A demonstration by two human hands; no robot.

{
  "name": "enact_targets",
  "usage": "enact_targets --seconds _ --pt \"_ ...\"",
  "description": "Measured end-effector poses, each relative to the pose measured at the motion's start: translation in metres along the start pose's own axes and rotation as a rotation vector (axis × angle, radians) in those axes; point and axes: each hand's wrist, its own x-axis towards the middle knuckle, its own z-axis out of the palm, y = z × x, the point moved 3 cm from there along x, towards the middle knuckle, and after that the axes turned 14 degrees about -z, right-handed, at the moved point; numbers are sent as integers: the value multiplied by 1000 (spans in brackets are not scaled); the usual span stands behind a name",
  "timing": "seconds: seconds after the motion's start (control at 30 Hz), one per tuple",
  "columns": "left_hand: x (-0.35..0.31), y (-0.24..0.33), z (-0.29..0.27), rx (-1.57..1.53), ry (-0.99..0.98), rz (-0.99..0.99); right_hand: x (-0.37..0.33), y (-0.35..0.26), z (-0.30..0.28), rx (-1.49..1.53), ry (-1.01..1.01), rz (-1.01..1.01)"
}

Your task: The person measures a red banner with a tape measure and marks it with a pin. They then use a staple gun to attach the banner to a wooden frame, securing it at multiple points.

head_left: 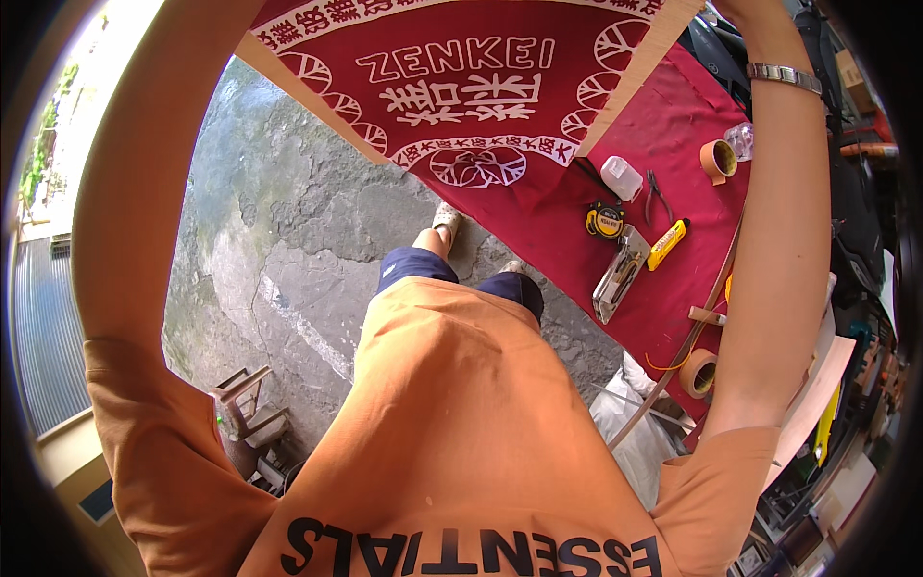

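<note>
A dark red cloth with white printing (pixel 471 96) hangs in front of me at the top, with light wooden strips (pixel 642 72) along its sides. Both my arms are raised around it. My left forearm runs out of the upper edge, so the left hand is out of sight. Only the base of my right hand (pixel 755 14) shows, above a metal wristwatch; its fingers are cut off. Below the cloth, on a red-covered table (pixel 567 236), lie a staple gun (pixel 623 274), a tape measure (pixel 605 220), a yellow utility knife (pixel 668 244) and pliers (pixel 658 197).
A clear plastic box (pixel 621 179) and a tape roll (pixel 717 162) lie farther back on the table. Another tape roll (pixel 699 373) is near my right elbow. A white plastic bag (pixel 625 423) sits below the table edge. A metal-framed object (pixel 252 404) stands on the concrete floor, left.
</note>
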Motion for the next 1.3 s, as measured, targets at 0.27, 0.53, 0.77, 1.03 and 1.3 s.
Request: enact_targets --seconds 0.27,0.53,0.77,1.03,1.3 --pt "-6 -1 3 -161 -89 70 0 8 0 22 66 67" --pt "-10 3 0 -190 -176 -8 -9 -13 1 114 18 36" --pt "-20 10 2 -266 -334 -160 -8 -10 -3 -65 94 29" --pt "9 0 12 -162 -180 -293 -59 20 4 -652 963 -198" --pt "43 -25 22 -371 -228 -142 -248 59 170 -341 892 310"
